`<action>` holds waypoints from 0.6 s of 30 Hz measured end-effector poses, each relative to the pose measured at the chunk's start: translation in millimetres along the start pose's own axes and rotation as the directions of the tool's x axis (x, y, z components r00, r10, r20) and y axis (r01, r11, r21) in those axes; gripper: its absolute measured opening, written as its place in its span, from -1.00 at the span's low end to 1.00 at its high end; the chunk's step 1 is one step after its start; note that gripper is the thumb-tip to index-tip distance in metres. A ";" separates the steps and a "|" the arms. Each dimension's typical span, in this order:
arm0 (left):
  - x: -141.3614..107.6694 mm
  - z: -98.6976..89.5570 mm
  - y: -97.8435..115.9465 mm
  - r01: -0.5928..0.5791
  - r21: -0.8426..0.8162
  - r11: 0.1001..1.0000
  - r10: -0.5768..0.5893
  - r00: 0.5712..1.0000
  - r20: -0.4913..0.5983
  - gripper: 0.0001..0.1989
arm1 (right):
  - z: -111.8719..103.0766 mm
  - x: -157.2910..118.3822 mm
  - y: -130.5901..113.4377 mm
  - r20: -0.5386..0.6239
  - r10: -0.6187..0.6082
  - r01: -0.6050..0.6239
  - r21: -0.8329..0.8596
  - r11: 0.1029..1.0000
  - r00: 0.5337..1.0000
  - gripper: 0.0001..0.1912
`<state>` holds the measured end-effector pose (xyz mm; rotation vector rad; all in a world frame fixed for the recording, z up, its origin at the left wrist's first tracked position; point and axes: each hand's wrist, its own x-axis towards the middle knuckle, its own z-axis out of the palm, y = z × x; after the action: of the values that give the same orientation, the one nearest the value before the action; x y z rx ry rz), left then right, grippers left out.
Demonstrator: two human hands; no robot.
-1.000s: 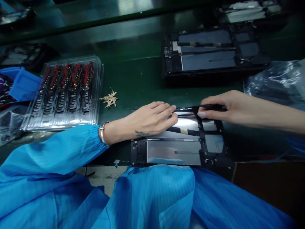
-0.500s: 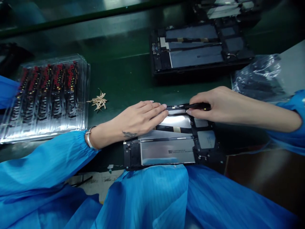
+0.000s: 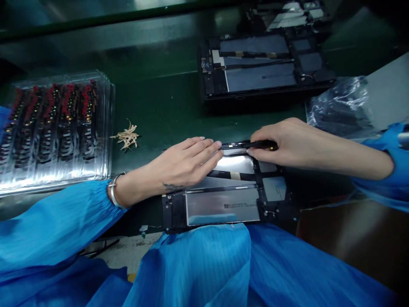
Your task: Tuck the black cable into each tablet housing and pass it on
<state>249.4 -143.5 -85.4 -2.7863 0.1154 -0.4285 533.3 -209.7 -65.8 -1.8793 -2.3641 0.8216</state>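
Note:
An opened flat device (image 3: 223, 205) with silvery battery panels and a black frame lies at the table's front edge, against the blue gown. My left hand (image 3: 188, 164) rests palm down across its upper left part, fingers stretched out and lying together, the fingertips on a thin dark strip (image 3: 233, 146) along the device's far edge. Pinched between the thumb and fingers of my right hand (image 3: 281, 140) is a black tool (image 3: 267, 145), possibly tweezers, whose tip reaches the right part of that strip. My left palm hides part of the device.
Clear plastic trays (image 3: 57, 128) of red and black parts stand at the left. Beside them lies a small pile of beige strips (image 3: 128, 136). A stack of similar devices (image 3: 258, 64) is behind, with a clear plastic bag (image 3: 338, 104) to its right.
The whole view has shifted slightly, so most things appear a little further left. Both hands keep nearly the same places on the device.

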 end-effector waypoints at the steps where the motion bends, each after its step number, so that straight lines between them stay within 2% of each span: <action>1: 0.5 0.3 0.3 -0.001 0.011 1.000 0.001 1.000 0.000 -0.69 | 0.3 0.4 -0.2 0.005 0.004 -0.004 -0.010 1.000 1.000 -0.66; 10: 8.1 -1.0 5.1 0.018 0.046 0.999 -0.019 1.000 0.007 -0.70 | 2.1 -0.6 -0.6 -0.002 -0.006 0.006 -0.030 1.000 1.000 -0.67; 18: 30.2 0.5 11.4 0.059 0.065 0.996 -0.066 0.993 0.102 -0.56 | 4.5 0.4 -0.2 -0.093 -0.020 0.019 -0.018 1.000 0.995 -0.70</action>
<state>278.0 -157.9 -81.1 -2.7499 -0.0093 -0.2957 531.5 -211.1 -69.8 -1.8542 -2.3372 0.6981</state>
